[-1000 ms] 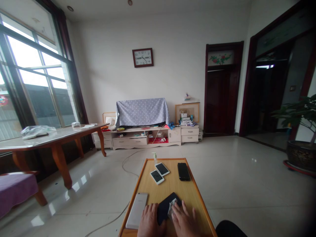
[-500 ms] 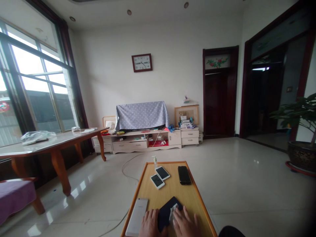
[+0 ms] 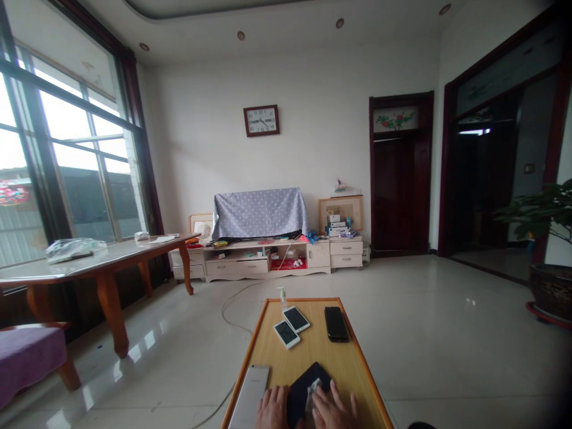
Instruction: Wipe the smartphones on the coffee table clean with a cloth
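At the bottom of the head view, my left hand (image 3: 272, 408) grips the left side of a black phone (image 3: 304, 384) lying on a low wooden table (image 3: 353, 381). My right hand (image 3: 334, 411) presses a crumpled white wipe (image 3: 313, 394) against the phone's right part. Both hands are cut off by the frame's lower edge. A silver phone (image 3: 251, 396) lies left of my left hand. Farther off lie two white phones (image 3: 286, 334) (image 3: 295, 319), a black phone (image 3: 336, 323), and a pump bottle (image 3: 281, 297) at the far edge.
A cable (image 3: 226, 313) crosses the tiled floor left of the low table. A long wooden table (image 3: 102, 262) with a plastic bag stands at left, beside a purple seat (image 3: 27, 351). A cloth-covered cabinet (image 3: 259, 217) stands ahead, and a potted plant (image 3: 549, 256) stands at right.
The whole scene has slid lower in the view, with the low table and my hands nearer the bottom edge. My hands remain on the black phone and wipe.
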`<state>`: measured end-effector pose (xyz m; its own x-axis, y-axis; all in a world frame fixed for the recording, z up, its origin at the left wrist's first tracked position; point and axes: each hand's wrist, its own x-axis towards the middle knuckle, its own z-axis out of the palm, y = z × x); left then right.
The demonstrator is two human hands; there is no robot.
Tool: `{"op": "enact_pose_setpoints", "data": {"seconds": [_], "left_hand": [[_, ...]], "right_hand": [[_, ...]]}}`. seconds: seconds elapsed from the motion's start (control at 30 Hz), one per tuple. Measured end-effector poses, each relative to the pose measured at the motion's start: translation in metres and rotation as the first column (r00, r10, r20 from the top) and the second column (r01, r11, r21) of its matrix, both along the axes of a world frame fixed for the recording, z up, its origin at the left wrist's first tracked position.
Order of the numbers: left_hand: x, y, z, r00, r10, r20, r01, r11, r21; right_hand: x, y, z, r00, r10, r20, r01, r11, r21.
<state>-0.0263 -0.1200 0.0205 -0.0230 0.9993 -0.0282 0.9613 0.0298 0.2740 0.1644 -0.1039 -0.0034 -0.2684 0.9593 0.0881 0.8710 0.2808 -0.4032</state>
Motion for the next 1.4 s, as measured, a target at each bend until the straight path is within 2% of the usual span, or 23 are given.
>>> {"op": "enact_pose_setpoints", "data": {"seconds": [0.1,0.17,0.3,0.4,0.5,0.7,0.77,0.9,0.97,1.17,1.3,1.4], "left_hand": [[-0.001,0.002,0.0,1.0,0.005,0.008,-0.006,1.0,0.006],[-0.001,0.001,-0.002,1.0,-0.003,0.022,0.003,1.0,0.023],[-0.002,-0.003,-0.008,0.999,-0.008,0.033,0.005,0.998,0.065],[-0.002,-0.005,-0.011,0.999,-0.004,0.035,0.001,0.994,0.108],[-0.004,-0.004,-0.012,1.0,-0.006,0.029,0.003,0.995,0.096],[-0.006,-0.003,-0.009,0.999,-0.007,0.042,0.004,0.998,0.063],[-0.005,-0.005,-0.008,0.999,-0.006,0.045,0.003,0.997,0.074],[-0.003,-0.011,-0.003,0.999,0.004,0.049,-0.009,0.995,0.094],[-0.002,-0.012,-0.001,0.999,0.001,0.054,-0.006,0.995,0.095],[-0.005,-0.012,0.011,0.995,-0.043,0.088,0.039,0.998,0.045],[-0.005,-0.015,0.016,0.991,-0.079,0.106,0.075,0.996,0.041],[-0.004,-0.017,0.014,0.99,-0.089,0.111,0.083,0.995,0.061]], "right_hand": [[0.014,0.008,0.018,0.996,-0.08,0.038,0.08,0.997,-0.011],[0.015,0.01,0.023,0.992,-0.112,0.058,0.113,0.994,0.002],[-0.005,0.002,0.01,1.0,0.017,0.026,-0.017,1.0,-0.026],[-0.017,-0.004,0.0,0.998,0.061,-0.012,-0.061,0.998,-0.035],[-0.012,0.0,0.004,0.998,0.057,-0.011,-0.057,0.998,-0.02],[0.004,0.013,0.025,0.99,-0.119,0.075,0.118,0.993,0.029],[-0.004,0.01,0.023,0.992,-0.098,0.076,0.097,0.995,0.018],[-0.024,0.0,0.01,0.998,0.06,0.011,-0.06,0.998,-0.019],[-0.028,-0.002,0.007,0.996,0.092,-0.008,-0.092,0.996,-0.021],[-0.006,0.011,0.01,0.999,0.025,0.048,-0.025,1.0,0.002],[0.005,0.01,0.002,0.998,0.017,0.064,-0.017,1.0,0.005],[0.007,0.004,-0.003,0.998,0.021,0.064,-0.022,1.0,0.016]]}}
